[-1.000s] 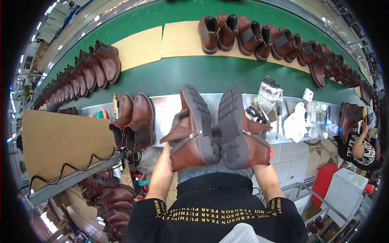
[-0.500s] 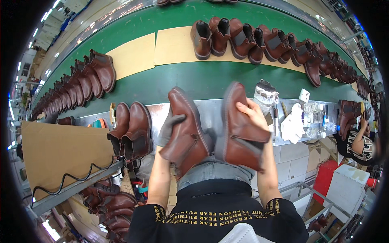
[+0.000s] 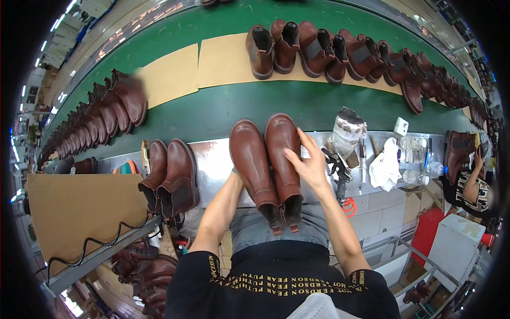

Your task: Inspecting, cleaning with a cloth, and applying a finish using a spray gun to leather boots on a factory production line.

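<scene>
In front of me, two brown leather ankle boots are side by side, toes pointing away and shafts toward my waist. My right hand [image 3: 311, 162] grips the right boot [image 3: 280, 149] from its outer side, thumb across the upper and a finger along the edge. Behind the left boot [image 3: 247, 151], my left hand is hidden; only the forearm [image 3: 220, 204] leading to it shows. Whether the boots rest on the metal ledge [image 3: 212, 159] or are held just above it, I cannot tell. Another pair of brown boots [image 3: 178, 175] stands on the left.
Rows of brown boots [image 3: 366, 58] line the green table [image 3: 175, 114] on cardboard. To the right are a black tool [image 3: 340, 173] with a red coil, a stained white container [image 3: 348, 133], a white cloth [image 3: 385, 165] and clear bottles [image 3: 411, 143]. A cardboard sheet [image 3: 85, 207] stands left.
The two boots have come together from a spread, side-turned position, uppers now facing me. My gloved left hand has gone out of sight behind the left boot. The black tool has come into sight.
</scene>
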Demonstrator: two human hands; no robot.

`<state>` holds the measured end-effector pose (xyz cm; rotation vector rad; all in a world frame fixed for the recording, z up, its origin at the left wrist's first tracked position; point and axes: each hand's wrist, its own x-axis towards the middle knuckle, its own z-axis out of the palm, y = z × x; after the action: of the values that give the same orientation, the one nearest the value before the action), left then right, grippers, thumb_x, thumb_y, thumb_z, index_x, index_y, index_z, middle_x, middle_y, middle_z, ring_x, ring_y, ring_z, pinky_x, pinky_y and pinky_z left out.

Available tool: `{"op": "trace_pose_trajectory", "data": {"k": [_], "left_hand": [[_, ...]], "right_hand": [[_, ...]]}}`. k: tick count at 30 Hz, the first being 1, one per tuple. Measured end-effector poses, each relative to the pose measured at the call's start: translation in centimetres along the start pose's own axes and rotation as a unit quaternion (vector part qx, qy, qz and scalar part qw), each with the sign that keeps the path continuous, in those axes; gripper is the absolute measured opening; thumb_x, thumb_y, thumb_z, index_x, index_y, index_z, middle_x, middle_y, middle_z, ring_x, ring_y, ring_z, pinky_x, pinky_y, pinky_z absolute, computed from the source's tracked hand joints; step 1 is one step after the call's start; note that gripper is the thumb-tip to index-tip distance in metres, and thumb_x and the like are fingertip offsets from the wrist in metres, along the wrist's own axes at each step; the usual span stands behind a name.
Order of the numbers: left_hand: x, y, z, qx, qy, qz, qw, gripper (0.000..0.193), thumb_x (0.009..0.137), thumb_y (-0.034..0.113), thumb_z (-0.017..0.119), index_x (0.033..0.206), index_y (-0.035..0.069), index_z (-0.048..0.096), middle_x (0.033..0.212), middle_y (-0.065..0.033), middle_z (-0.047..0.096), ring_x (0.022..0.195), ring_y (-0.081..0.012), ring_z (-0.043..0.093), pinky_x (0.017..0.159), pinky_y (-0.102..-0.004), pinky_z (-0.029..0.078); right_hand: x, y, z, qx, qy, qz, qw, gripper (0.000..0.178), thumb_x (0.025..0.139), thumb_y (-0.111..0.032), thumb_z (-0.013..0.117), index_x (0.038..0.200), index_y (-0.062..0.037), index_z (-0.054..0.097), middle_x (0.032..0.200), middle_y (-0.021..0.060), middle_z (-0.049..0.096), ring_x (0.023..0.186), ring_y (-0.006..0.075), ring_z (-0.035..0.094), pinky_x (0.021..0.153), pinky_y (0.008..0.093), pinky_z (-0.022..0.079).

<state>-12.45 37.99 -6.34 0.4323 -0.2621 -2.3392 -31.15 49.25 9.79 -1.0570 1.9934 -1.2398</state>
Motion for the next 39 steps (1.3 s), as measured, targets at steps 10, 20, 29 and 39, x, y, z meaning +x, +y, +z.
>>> {"op": "trace_pose_trajectory", "data": {"k": [10,20,29,39], "left_hand": [[-0.5,0.8,-0.2,0.024,0.021,0.036,0.999,0.041,0.1,0.026,0.033,0.134,0.005,0.042,0.133,-0.0126,0.048,0.116,-0.0221,0.051,0.102,-0.035,0.04],[0.0,0.2,0.0,0.058,0.02,0.079,0.995,0.041,0.1,0.026,0.034,0.134,0.005,0.042,0.133,-0.0125,0.048,0.116,-0.0222,0.051,0.102,-0.0351,0.041],[1.2,-0.2,0.4,0.08,0.01,0.068,0.994,0.041,0.1,0.026,0.034,0.133,0.005,0.043,0.133,-0.0125,0.049,0.116,-0.0223,0.051,0.102,-0.0353,0.041],[0.8,-0.9,0.5,0.099,-0.009,0.056,0.993,0.041,0.099,0.026,0.035,0.133,0.005,0.043,0.133,-0.0124,0.049,0.115,-0.0224,0.052,0.102,-0.0355,0.041]], "right_hand": [[-7.9,11.9,-9.1,-0.104,0.0,0.227,0.968,0.028,0.075,-0.019,0.076,0.087,0.0034,0.064,0.078,0.0091,0.064,0.074,0.0191,0.061,0.062,0.0349,0.046],[-7.6,2.9,-8.4,0.041,-0.028,0.246,0.968,0.039,0.079,-0.018,0.073,0.108,0.0017,0.056,0.094,0.006,0.06,0.086,0.0119,0.055,0.072,0.0264,0.045],[-6.0,-12.8,-7.4,0.109,-0.2,0.026,0.973,0.05,0.081,-0.005,0.071,0.126,0.0025,0.05,0.087,0.0069,0.062,0.078,0.0082,0.056,0.072,0.0226,0.047],[-6.3,-15.6,-8.0,0.04,-0.192,0.059,0.979,0.047,0.083,-0.011,0.068,0.125,0.0027,0.053,0.082,0.005,0.059,0.07,0.0093,0.05,0.066,0.0234,0.044]]}}
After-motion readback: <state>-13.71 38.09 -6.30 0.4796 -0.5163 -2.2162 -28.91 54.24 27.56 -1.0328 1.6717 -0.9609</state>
